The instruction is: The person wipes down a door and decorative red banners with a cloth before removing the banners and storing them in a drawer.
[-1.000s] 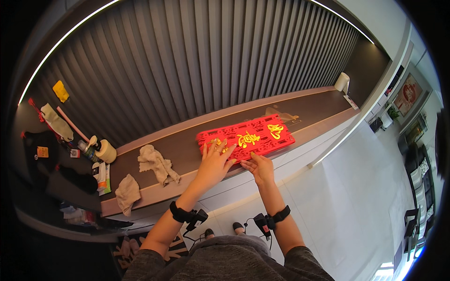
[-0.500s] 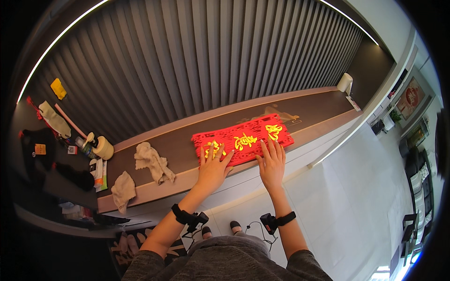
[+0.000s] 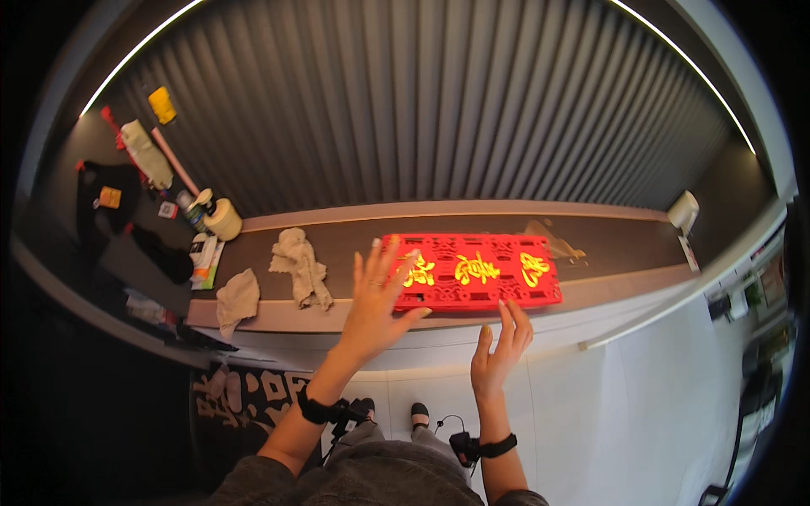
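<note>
A red openwork panel (image 3: pixel 498 282) with gold characters lies flat on the dark counter (image 3: pixel 354 244), close to its front edge. My left hand (image 3: pixel 371 304) is open with its fingers spread, at the panel's left end, and its fingertips cover part of that side. Whether those fingertips touch the panel I cannot tell. Just in front of the panel's near edge is my right hand (image 3: pixel 502 350), open and holding nothing, its thumb apart from the fingers. A folded beige cloth (image 3: pixel 299 266) lies left of my left hand.
Another beige cloth (image 3: pixel 238 302) hangs over the counter's front edge. A cream pump bottle (image 3: pixel 223 219) and a tube (image 3: pixel 202 253) stand at the left end. A white paper roll (image 3: pixel 684 211) stands at the far right. A ribbed dark wall (image 3: pixel 422 110) rises behind the counter.
Both hands have drawn back from the panel, where their fingers lay on its face and near edge. The view has turned, so the panel now looks level and farther right.
</note>
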`<act>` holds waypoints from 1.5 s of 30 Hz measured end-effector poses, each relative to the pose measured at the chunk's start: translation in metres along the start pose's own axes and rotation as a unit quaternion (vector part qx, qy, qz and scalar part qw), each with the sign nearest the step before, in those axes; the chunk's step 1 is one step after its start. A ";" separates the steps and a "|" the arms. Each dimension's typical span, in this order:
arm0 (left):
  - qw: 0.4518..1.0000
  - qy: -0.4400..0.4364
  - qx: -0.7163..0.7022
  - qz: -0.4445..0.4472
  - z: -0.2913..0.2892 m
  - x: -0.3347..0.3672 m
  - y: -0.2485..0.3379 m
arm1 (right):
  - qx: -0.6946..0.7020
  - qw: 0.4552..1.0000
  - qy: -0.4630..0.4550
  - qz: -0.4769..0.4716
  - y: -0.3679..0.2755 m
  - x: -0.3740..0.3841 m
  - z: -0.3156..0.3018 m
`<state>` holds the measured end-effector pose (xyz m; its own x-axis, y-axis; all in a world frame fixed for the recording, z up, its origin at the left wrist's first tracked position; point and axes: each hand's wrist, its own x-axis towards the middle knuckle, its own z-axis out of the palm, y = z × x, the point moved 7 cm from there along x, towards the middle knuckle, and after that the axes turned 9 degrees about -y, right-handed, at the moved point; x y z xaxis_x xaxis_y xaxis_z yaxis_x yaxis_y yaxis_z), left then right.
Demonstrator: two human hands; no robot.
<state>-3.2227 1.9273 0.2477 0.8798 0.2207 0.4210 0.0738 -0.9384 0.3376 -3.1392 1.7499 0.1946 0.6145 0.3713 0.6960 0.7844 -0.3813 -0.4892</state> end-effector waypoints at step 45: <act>0.468 0.691 -0.083 -0.545 -0.454 -1.157 -0.143 | 0.353 0.340 -0.630 -0.602 -1.019 -0.640 0.264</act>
<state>-4.4640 1.9271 0.0945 -0.7898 0.6127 0.0268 -0.0131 -0.0605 0.9981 -4.3094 2.1238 0.1090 -0.9892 0.1364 0.0540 0.0828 0.8226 -0.5626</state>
